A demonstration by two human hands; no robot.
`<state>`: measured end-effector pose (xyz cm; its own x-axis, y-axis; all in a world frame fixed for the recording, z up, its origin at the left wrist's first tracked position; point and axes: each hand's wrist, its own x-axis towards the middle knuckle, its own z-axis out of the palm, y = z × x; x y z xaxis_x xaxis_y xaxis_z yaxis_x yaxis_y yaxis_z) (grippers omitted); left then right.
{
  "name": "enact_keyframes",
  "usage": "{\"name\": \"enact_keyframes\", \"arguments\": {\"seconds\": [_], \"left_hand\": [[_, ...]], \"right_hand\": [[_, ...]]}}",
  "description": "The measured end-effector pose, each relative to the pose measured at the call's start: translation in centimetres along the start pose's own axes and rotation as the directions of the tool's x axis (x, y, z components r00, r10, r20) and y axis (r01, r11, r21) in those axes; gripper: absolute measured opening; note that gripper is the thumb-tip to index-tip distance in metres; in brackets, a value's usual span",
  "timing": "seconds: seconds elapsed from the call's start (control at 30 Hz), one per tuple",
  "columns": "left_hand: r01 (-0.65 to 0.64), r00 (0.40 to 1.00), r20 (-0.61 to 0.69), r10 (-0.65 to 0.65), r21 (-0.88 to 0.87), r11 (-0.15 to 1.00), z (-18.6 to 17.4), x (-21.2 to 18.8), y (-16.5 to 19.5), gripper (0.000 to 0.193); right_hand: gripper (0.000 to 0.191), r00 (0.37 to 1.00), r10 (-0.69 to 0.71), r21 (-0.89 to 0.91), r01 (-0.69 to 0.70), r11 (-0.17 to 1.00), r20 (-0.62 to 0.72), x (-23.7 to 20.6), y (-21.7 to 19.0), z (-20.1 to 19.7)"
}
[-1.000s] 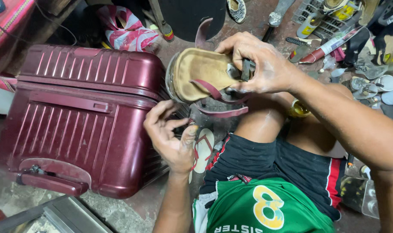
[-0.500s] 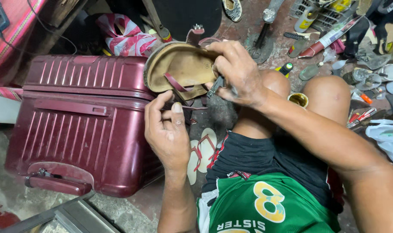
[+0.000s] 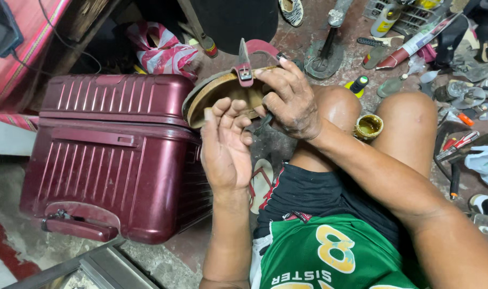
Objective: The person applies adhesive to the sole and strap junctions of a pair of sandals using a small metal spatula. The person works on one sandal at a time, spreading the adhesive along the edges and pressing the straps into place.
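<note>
Even, fairly bright overhead light, soft shadows; mostly sharp, slight wide-angle bending at edges

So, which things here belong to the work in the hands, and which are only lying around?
In the work:
- tan cork-soled sandal with maroon straps
- left hand, under the sandal
- right hand, on its strap

Lying about:
- maroon ribbed hard suitcase
- small round open tin of yellow glue
- iron shoe stand
</note>
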<state>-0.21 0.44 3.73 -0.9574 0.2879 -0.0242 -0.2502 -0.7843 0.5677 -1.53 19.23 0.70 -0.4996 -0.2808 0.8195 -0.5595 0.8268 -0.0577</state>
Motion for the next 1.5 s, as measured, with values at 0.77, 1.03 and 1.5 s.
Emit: {"name": "enact_keyframes", "arguments": {"seconds": [0.77, 1.03, 1.5], "left_hand": [[-0.535, 0.755, 0.315, 0.575, 0.802, 0.264, -1.9, -4.5, 3.0, 0.03], [-0.26, 0.938, 0.153, 0.313, 0.905, 0.338, -4.3, -5.8, 1.1, 0.041], [-0.283, 0.953, 0.285, 0.099, 0.735, 0.616, -1.5, -2.2, -5.2, 0.076]], "right_hand": [[0.049, 0.781, 0.501, 0.906, -0.423, -0.016, 0.373, -2.1, 2.3, 1.2], [0.05, 0.727, 0.58, 0.824, 0.034, -0.566, 0.368, -2.2, 2.1, 4.5], [0.062, 0.71, 0.56, 0.703, 0.128, -0.699, 0.427, -1.8, 0.3, 2.4]]}}
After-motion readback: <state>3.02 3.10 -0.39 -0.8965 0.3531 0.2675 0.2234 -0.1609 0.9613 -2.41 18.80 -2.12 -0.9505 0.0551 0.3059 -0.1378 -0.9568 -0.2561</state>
